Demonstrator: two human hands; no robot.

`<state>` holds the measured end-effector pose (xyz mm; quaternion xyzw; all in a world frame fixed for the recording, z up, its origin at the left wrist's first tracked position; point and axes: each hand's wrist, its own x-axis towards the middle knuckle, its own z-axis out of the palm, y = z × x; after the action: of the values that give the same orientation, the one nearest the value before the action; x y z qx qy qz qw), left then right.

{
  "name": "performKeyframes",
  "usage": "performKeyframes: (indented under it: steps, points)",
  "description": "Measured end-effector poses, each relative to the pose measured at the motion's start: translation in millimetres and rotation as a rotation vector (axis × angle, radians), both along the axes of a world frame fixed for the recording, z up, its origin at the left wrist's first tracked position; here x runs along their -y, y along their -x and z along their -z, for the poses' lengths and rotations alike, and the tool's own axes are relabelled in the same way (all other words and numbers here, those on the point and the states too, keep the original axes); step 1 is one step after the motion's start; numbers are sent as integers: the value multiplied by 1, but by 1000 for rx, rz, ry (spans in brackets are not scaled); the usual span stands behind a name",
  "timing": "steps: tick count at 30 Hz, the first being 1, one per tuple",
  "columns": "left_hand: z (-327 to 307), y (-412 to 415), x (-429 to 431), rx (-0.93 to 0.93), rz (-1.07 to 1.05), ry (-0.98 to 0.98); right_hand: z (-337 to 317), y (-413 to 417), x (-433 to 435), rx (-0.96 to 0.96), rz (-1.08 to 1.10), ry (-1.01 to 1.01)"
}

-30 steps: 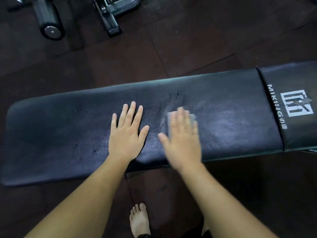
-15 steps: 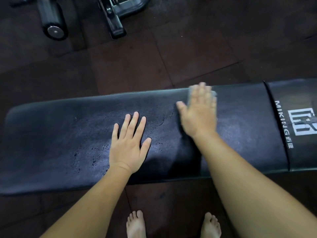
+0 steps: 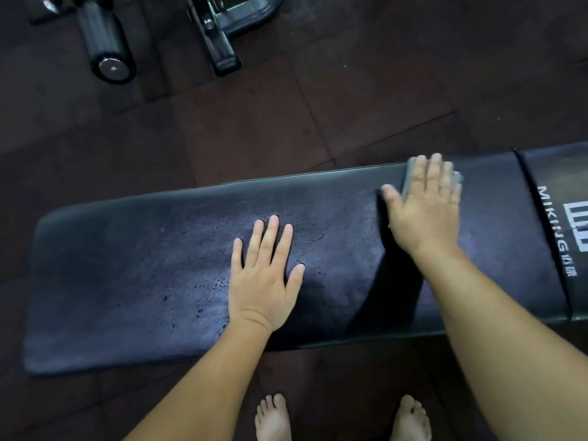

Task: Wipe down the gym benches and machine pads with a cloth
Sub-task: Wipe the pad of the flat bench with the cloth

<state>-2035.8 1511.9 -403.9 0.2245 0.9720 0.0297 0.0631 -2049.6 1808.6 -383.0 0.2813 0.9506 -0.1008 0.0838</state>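
A long black padded bench (image 3: 127, 275) lies across the view, its surface scuffed and cracked. My left hand (image 3: 262, 275) rests flat on the pad's middle, fingers straight and spread. My right hand (image 3: 423, 208) presses a small grey cloth (image 3: 409, 176) flat against the pad near its far edge, fingers straight. Only the cloth's edges show around my fingers. A second pad section (image 3: 560, 192) with white lettering adjoins on the right.
Dark rubber floor tiles (image 3: 350, 90) surround the bench. A black machine frame (image 3: 219, 43) and a foam roller with a metal end cap (image 3: 108, 49) stand at the top left. My bare feet (image 3: 273, 418) are below the bench's near edge.
My right hand has slid the cloth from the pad's middle to the far edge and rightward, toward the lettered section. My left hand stays flat in place.
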Motion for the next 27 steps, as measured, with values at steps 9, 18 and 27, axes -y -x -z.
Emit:
performKeyframes:
  steps: [9, 18, 27]
  points:
    - [2, 2, 1, 25, 7, -20, 6, 25, 127, -18, -426, 44]
    - [-11, 6, 6, 129, -47, -180, 5, 28, 134, -34, -379, 5]
    - [-18, 67, 156, 9, -83, -97, 2, 53, 238, -53, -411, 34]
